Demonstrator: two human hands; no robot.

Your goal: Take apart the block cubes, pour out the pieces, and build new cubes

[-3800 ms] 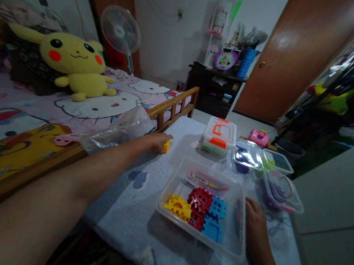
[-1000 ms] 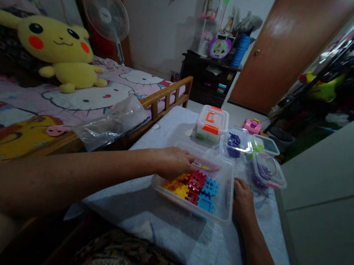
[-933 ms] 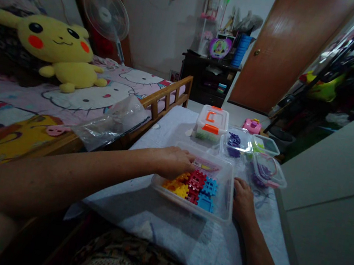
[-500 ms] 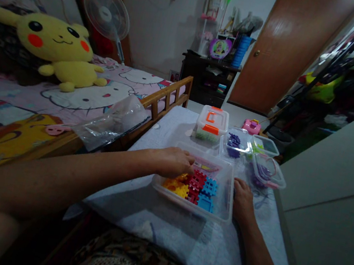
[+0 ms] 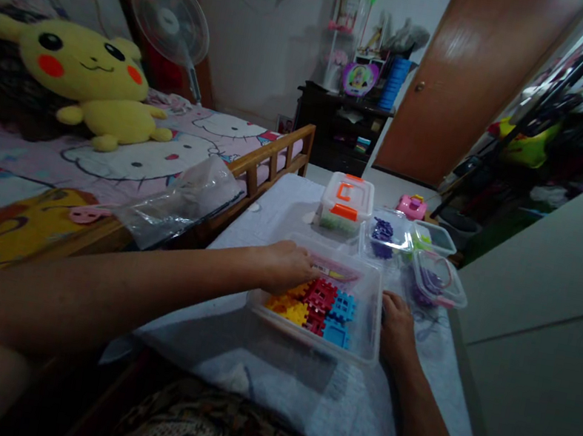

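Observation:
A clear plastic box (image 5: 371, 315) stands on the cloth-covered table. Inside it lie yellow blocks (image 5: 296, 313), red blocks (image 5: 321, 295) and blue blocks (image 5: 337, 333), side by side. My left hand (image 5: 287, 268) reaches over the box's left side, just above the yellow and red blocks; its fingertips point down into the box and what they hold, if anything, is hidden. My right hand (image 5: 395, 325) rests against the box's right wall, with its fingers at the rim. A pink printed piece (image 5: 335, 272) shows at the far end of the box.
Behind the box are a lidded box with orange clips (image 5: 348, 202), a container of purple pieces (image 5: 383, 238), another purple one (image 5: 429, 284) and one with green pieces (image 5: 429, 236). Left are a wooden bed rail (image 5: 265, 161), a plastic bag (image 5: 181, 202) and a yellow plush toy (image 5: 90, 77).
The whole view has shifted slightly. My left hand stays over the left side of the box, and my right hand remains at its right wall. The blocks look the same.

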